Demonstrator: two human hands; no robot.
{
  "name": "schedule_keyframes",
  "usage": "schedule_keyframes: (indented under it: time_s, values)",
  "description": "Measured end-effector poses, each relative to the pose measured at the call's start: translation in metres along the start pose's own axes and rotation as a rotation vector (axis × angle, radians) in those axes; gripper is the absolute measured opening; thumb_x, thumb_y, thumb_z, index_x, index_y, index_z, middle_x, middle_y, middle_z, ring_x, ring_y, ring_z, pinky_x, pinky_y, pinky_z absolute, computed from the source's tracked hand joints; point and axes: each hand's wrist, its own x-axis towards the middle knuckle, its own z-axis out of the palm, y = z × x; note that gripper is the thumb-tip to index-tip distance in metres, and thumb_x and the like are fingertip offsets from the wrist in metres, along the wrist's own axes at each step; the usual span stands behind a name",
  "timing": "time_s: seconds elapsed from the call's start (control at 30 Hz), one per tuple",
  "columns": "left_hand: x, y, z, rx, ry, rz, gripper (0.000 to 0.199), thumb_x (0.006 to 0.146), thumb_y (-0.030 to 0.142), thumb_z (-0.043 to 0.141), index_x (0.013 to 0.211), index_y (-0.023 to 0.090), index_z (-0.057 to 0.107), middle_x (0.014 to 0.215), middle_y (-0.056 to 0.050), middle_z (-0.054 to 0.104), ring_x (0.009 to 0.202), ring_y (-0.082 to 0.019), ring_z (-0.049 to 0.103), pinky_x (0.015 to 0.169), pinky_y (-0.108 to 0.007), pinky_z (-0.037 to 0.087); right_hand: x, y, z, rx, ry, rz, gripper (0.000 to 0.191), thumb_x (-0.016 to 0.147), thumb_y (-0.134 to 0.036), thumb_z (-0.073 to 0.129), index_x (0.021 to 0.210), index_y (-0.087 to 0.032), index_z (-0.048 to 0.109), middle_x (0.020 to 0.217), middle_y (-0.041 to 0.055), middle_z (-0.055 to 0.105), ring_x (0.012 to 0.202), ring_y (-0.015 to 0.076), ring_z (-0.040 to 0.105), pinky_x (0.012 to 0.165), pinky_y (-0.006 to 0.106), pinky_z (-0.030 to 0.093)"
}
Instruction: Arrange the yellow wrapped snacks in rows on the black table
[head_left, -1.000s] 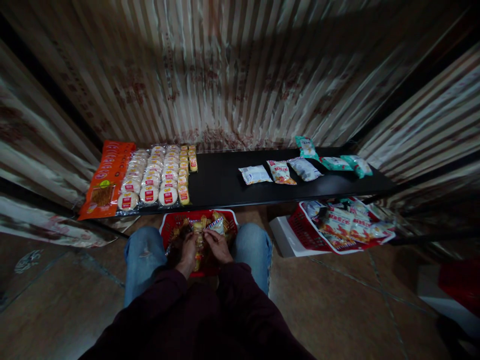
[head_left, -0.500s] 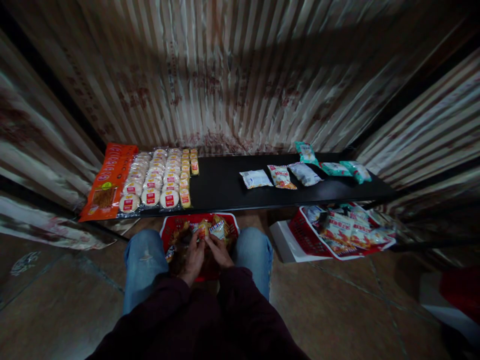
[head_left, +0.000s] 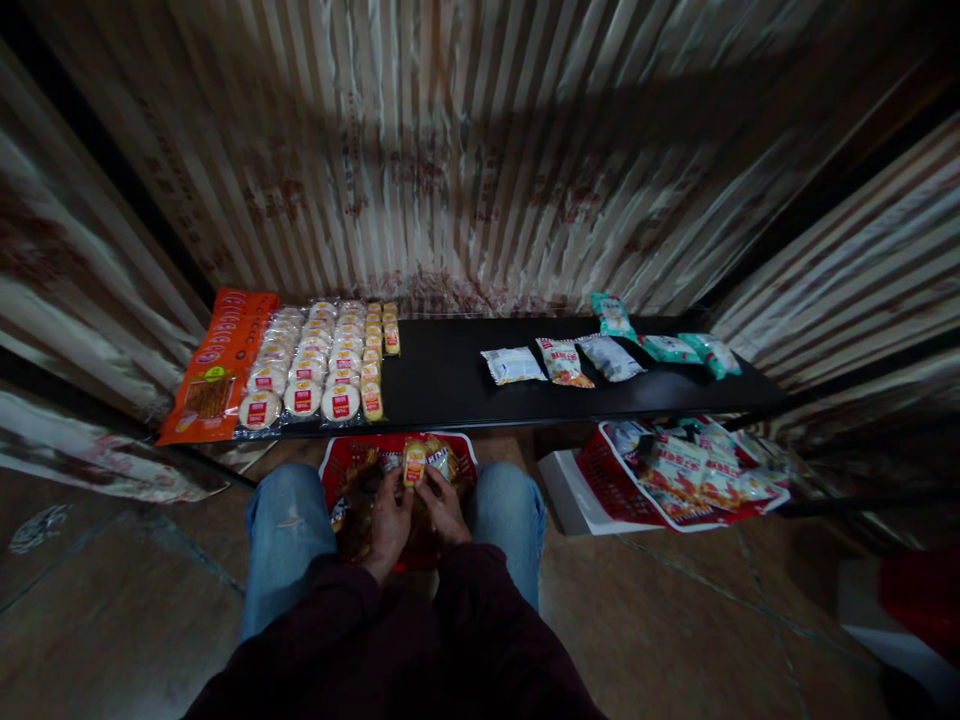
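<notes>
Between my knees, above a red basket (head_left: 459, 447) of wrapped snacks, a small yellow packet (head_left: 413, 463) with a red label is held upright. My left hand (head_left: 389, 521) grips it from the left, and my right hand (head_left: 442, 505) grips it from the right. Beyond the basket, the black shelf (head_left: 442, 375) carries rows of round white packets (head_left: 303, 397) and, beside them, a column of small yellow packets (head_left: 372, 400). An orange bag (head_left: 214, 365) lies at the shelf's left end.
On the shelf's right half lie white bags (head_left: 514, 365) and green bags (head_left: 670, 349). A second red basket (head_left: 616, 483), filled with snack bags, rests on a white box (head_left: 568, 493) at the right. Striped cloth (head_left: 450, 170) hangs behind the shelf.
The yellow packet has been raised slightly and now shows its labelled face upright between my fingers. The view has shifted slightly.
</notes>
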Motion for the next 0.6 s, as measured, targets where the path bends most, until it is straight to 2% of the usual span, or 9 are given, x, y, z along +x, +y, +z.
schedule_keyframes:
  time_s: [0.23,0.43,0.6]
  values:
    - [0.004,0.011,0.001,0.006,0.011,0.047,0.031,0.078,0.018,0.054,0.108,0.018,0.06,0.121,-0.012,0.062,0.114,-0.023,0.056,0.104,-0.039,0.038,0.002,-0.015,0.004,0.024,0.04,0.009,0.052,0.066,-0.054,0.071,0.105,-0.02,0.067,0.1,0.0071,0.072,0.093,0.0245,0.066,0.092,0.042,0.05]
    - [0.012,0.03,0.002,0.063,0.032,0.126,0.031,0.078,0.018,0.052,0.108,0.017,0.06,0.116,-0.012,0.061,0.11,-0.023,0.056,0.1,-0.04,0.041,0.016,-0.03,0.006,0.025,0.041,-0.018,0.053,0.066,-0.05,0.072,0.109,-0.02,0.066,0.106,0.0079,0.071,0.096,0.0247,0.066,0.091,0.042,0.051]
    - [0.024,0.047,0.002,0.135,0.085,0.17,0.03,0.078,0.019,0.053,0.107,0.02,0.061,0.109,-0.01,0.059,0.105,-0.023,0.056,0.098,-0.039,0.042,0.034,-0.044,0.009,-0.011,0.005,-0.087,0.044,0.068,-0.044,0.07,0.105,-0.021,0.067,0.105,0.0065,0.071,0.095,0.023,0.066,0.091,0.039,0.05]
